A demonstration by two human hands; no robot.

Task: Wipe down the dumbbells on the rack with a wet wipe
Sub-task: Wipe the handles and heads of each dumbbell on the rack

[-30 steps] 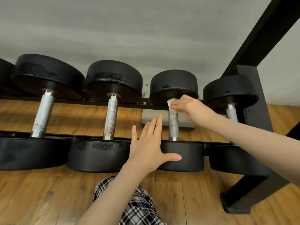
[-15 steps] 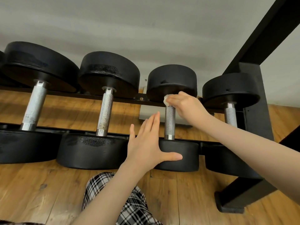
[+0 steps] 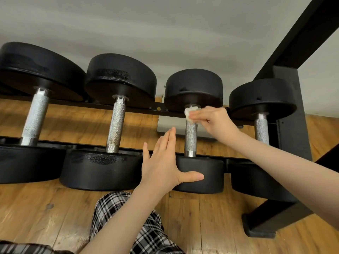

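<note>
My right hand (image 3: pixel 213 121) pinches a small white wet wipe (image 3: pixel 189 114), bunched between my fingertips, and presses it against the very top of a knurled steel handle (image 3: pixel 190 138), right where the handle meets the far black head (image 3: pixel 193 88) of the third dumbbell. My fingers are curled around the wipe, and most of it is hidden under them; only a crumpled edge shows to the left of my knuckles.

My left hand (image 3: pixel 163 162) is spread wide and holds nothing. Its fingers are straight and close together, pointing up just to the left of the same handle, while my thumb sticks out to the right across the near black head (image 3: pixel 203 173) of that dumbbell. I cannot tell whether the palm actually touches the head or sits just in front of it.

The dumbbell lies across the two black rails of the rack (image 3: pixel 291 147). To the left of my left hand sits a larger dumbbell (image 3: pixel 117 123) whose handle looks speckled and dull, and further left a bigger one still (image 3: pixel 35 116). To the right of my right hand rests a smaller dumbbell (image 3: pixel 261 127), next to the rack's upright post. Below my forearms lies the wooden floor (image 3: pixel 45 208), and my checked trousers (image 3: pixel 128 222) show beneath my left arm.
</note>
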